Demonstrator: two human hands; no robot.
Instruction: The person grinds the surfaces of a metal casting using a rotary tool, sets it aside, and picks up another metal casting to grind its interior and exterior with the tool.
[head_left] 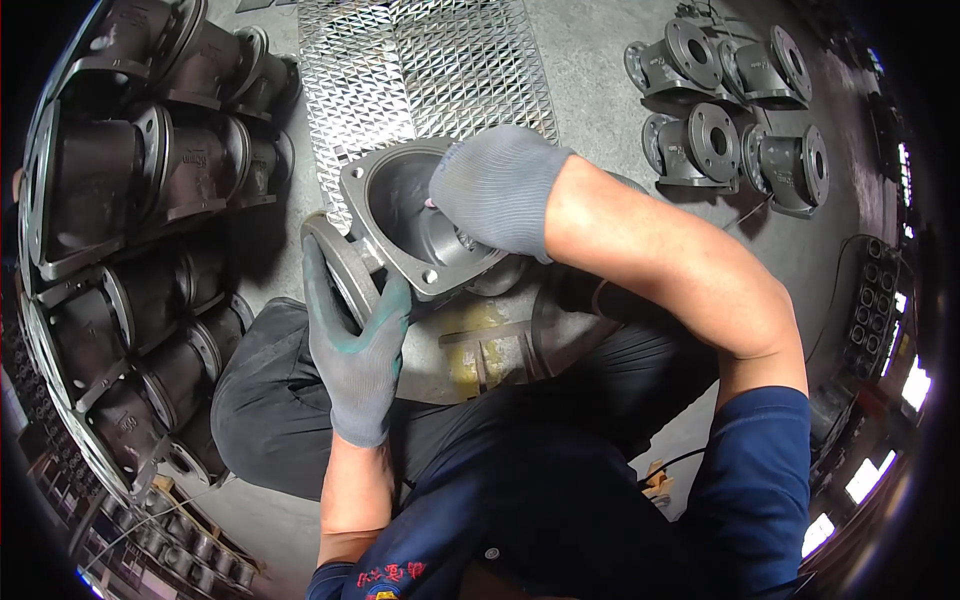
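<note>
In front of me a dark grey cast-iron valve body [440, 272] sits tilted, its wide square-flanged opening facing up toward me. My left hand [362, 340], in a grey glove with green-coated fingers, grips the round side flange at its left, thumb on one face and fingers on the other. My right hand [500, 190], in a grey knit glove, is curled over the opening's far right rim, knuckles up. A small pinkish tip shows at its fingers, inside the cavity; what they hold is hidden by the glove.
Flanged castings [190, 165] are stacked in rows along my left. Several more valve bodies [695, 145] stand on the floor at the far right. A patterned metal plate [430, 70] lies beyond the work. Beneath it is a yellow-stained support [480, 350], between my legs.
</note>
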